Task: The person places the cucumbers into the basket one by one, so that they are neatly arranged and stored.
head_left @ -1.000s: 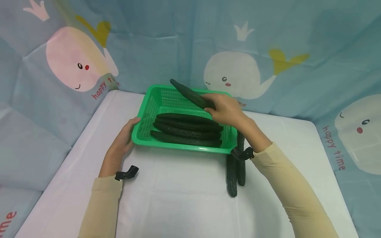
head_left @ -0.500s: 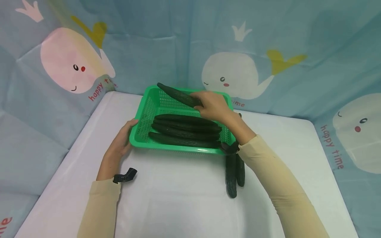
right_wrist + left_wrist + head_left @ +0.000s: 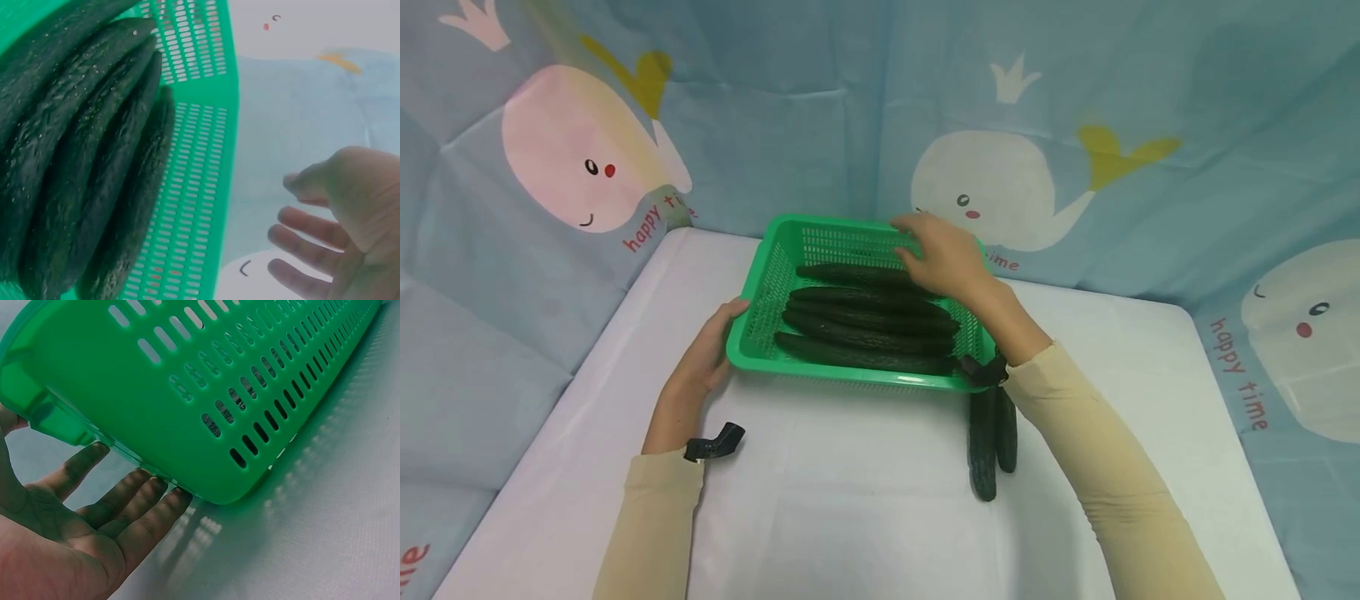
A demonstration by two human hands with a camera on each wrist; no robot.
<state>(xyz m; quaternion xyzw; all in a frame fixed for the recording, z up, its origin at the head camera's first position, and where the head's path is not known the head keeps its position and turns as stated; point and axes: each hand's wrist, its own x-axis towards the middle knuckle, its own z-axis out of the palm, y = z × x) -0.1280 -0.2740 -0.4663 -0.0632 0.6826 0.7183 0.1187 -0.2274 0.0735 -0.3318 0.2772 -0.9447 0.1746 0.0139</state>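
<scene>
In the head view, a green plastic basket point(image 3: 850, 379) stands on the table with several dark green cucumbers point(image 3: 868, 337) lying side by side in it. The rearmost cucumber point(image 3: 850, 275) is partly covered by my right hand point(image 3: 947, 258), which hovers over the far right rim with nothing in its fingers. Its fingers are spread loosely beside the basket in the right wrist view. My left hand point(image 3: 703, 354) is at the basket's left end. Seen from the left wrist, its extended fingers point(image 3: 147, 525) touch the end wall, with the thumb up near the rim.
Two more cucumbers point(image 3: 982, 446) lie on the white tablecloth point(image 3: 850, 517) off the basket's right front corner, their far ends hidden by the basket and right arm. A blue curtain point(image 3: 790, 133) with whale prints rises behind and at both sides.
My right hand has brought a cucumber leftward over the basket and let it go; it now lies behind the others. My left hand has stayed at the basket's end.
</scene>
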